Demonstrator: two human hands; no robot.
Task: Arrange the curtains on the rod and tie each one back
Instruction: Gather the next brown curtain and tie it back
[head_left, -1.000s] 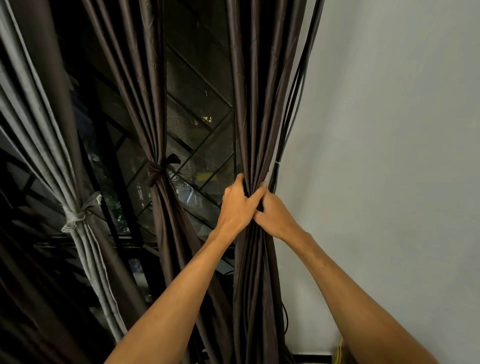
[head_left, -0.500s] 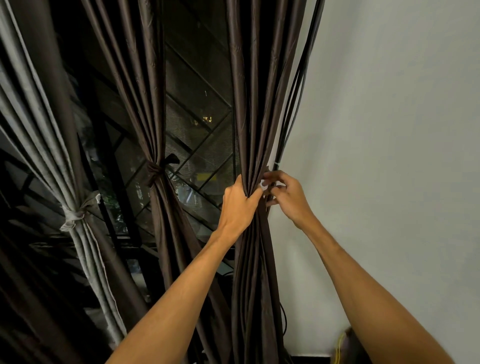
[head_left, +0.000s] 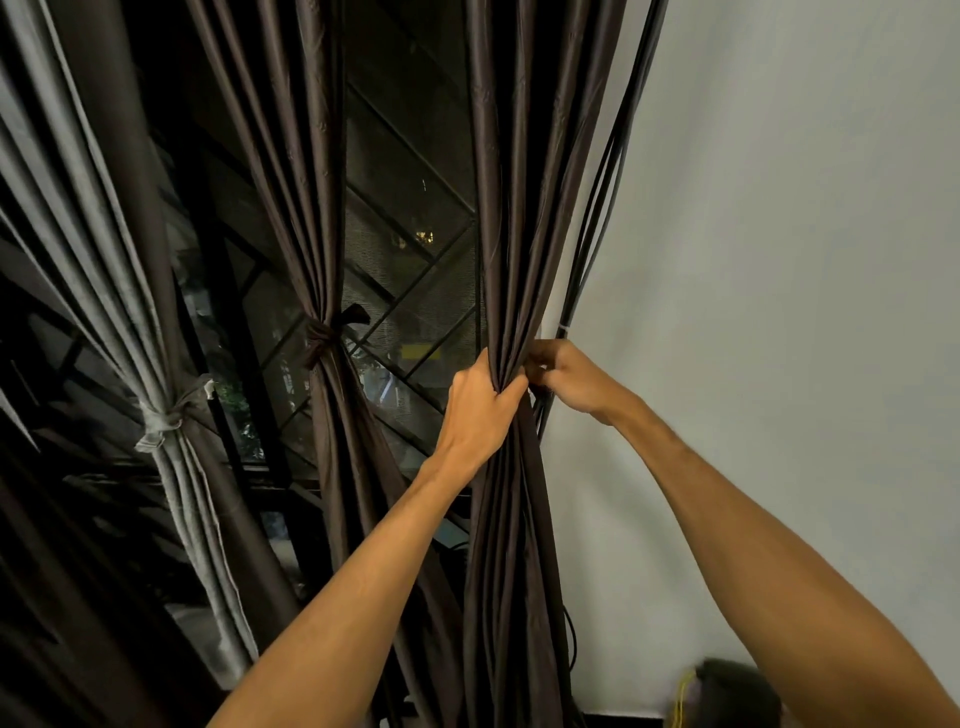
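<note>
A dark brown curtain (head_left: 511, 208) hangs at the right, beside the wall, bunched into tight folds. My left hand (head_left: 480, 408) grips the bunch at mid height. My right hand (head_left: 569, 376) is at the curtain's right edge, fingers curled at the folds; what they pinch is hidden. A second brown curtain (head_left: 311, 197) in the middle is tied with a brown tie-back (head_left: 324, 338). A grey curtain (head_left: 93, 249) on the left is tied with a grey tie-back (head_left: 166, 415).
Black cables (head_left: 597, 218) run down the wall just right of the held curtain. Behind the curtains is a dark window with a diagonal grille (head_left: 410, 270). The plain white wall (head_left: 779, 260) fills the right side. A dark object with a yellow cord (head_left: 727, 691) sits low by the wall.
My right hand has left the gathered bunch just below my left hand and moved up to the curtain's right edge. My left hand keeps its grip in the same place.
</note>
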